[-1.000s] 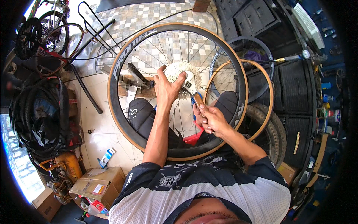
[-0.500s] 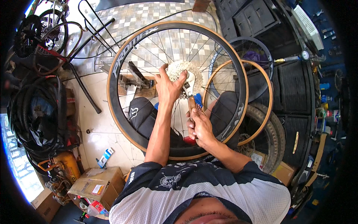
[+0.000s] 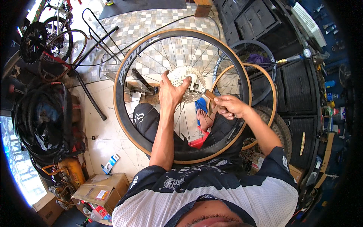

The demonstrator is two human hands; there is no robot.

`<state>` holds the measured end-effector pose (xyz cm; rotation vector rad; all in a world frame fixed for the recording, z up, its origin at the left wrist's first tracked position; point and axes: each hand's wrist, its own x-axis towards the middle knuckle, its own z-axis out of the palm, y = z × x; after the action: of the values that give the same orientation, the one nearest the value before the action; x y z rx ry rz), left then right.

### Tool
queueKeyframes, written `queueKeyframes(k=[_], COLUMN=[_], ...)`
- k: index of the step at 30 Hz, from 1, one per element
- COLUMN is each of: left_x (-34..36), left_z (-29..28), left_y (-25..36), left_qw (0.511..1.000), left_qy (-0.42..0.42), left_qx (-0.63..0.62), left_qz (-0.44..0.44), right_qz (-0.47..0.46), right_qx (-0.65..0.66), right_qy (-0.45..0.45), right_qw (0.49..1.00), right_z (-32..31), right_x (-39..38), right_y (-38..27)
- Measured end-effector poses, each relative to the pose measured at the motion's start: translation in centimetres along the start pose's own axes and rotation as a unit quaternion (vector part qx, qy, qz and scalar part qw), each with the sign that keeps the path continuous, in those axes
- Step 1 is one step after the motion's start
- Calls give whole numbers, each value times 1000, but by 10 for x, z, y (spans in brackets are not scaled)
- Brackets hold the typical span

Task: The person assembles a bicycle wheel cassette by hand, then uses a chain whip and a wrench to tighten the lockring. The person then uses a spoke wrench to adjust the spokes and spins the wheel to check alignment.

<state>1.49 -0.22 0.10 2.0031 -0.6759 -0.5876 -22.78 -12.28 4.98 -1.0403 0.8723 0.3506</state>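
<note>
Wrench Meets Cassette Over a Lap in a Crowded Workshop

A seated person works at a bicycle wheel lying over the knees, its black rim edged by a tan-walled tyre. The right hand is closed around the brown handle of an adjustable wrench. The left hand rests at the pale cassette in the wheel's middle, fingers spread over the sprockets and thumb against the wrench head; how firmly it grips, one cannot tell.

The step in hand appears to be turning a fitting at the cassette's centre, though the wrench head and thumb hide it. The next move seems to call for a steady pull on the handle while the left hand keeps the head seated.

Pale lettering curves along the upper left of the rim. A white logo marks the dark trousers, and a round emblem the shirt. A box nearby bears a label too small to read.
</note>
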Motion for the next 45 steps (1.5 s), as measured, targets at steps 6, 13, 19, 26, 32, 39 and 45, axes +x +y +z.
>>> queueKeyframes(k=[6, 13, 19, 26, 32, 39, 45], left_x=[-2, 1, 1, 0, -1, 0, 2], left_z=[-5, -7, -5, -5, -2, -1, 3], left_y=[-2, -7, -6, -4, -4, 0, -8], left_qw=[997, 998, 999, 998, 999, 999, 999], left_qy=[-24, -44, -39, -48, -35, -32, -27], left_qx=[69, 9, 2, -3, -13, -25, -42], left_qz=[-35, -36, -33, -35, -21, -13, -11], right_qz=[13, -9, -13, -36, -43, -54, -66], right_qx=[56, 81, 125, 139, 160, 196, 240], right_qy=[42, 114, 155, 163, 181, 195, 202], right_qw=[997, 990, 980, 976, 969, 959, 947], right_z=[34, 54, 78, 85, 97, 109, 136], right_x=[-6, -7, -5, -7, -3, 1, 7], right_y=[6, 14, 25, 30, 39, 44, 44])
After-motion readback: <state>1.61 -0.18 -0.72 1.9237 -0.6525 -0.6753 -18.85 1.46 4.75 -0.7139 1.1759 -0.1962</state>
